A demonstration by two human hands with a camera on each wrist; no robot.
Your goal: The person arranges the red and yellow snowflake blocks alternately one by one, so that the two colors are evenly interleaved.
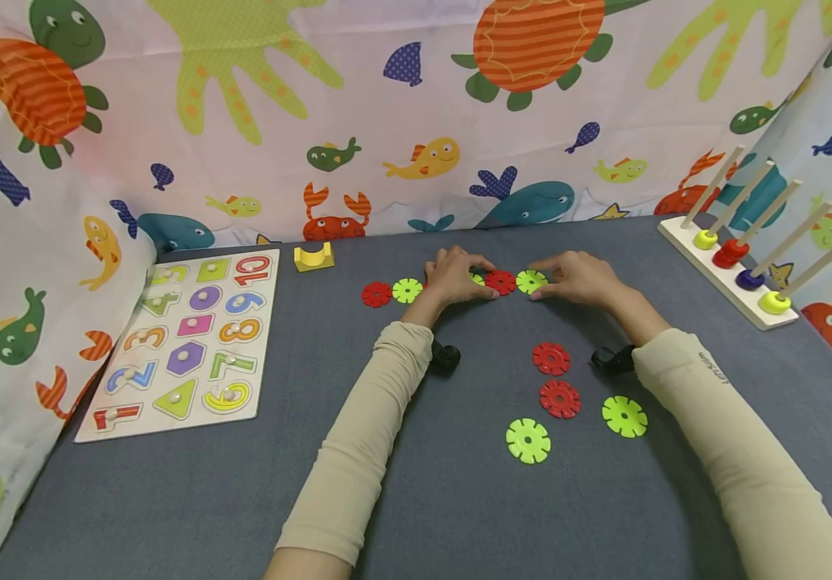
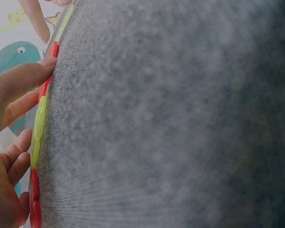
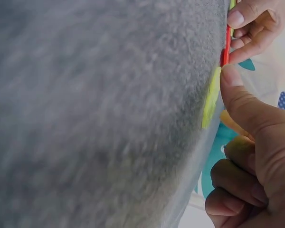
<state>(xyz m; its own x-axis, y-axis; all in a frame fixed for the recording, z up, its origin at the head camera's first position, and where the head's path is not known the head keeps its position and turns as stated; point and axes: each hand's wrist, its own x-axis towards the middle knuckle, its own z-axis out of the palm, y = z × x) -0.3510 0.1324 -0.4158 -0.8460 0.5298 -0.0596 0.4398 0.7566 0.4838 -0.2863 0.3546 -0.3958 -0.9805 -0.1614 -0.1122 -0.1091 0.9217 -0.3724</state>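
A row of notched plastic discs, red and yellow-green in turn, lies flat along the back of the grey table. My left hand (image 1: 452, 278) reaches over the row and hides part of it; its thumb and index finger pinch a red disc (image 1: 500, 282) by the edges. At the row's right end my right hand (image 1: 578, 278) holds a yellow-green disc (image 1: 531, 281) between thumb and index finger, right beside that red one. Left of my left hand, another red disc (image 1: 376, 294) and a yellow-green disc (image 1: 407, 290) show. The right wrist view has my right thumb (image 3: 232, 78) against the yellow-green edge.
Nearer me lie loose red discs (image 1: 551, 358) and yellow-green discs (image 1: 528, 441). A number-and-shape puzzle board (image 1: 266, 354) is at the left, with a yellow arched block (image 1: 314, 257) beside it. A peg stand (image 1: 684, 242) with coloured rings stands right. Patterned cloth (image 1: 271, 193) borders the back.
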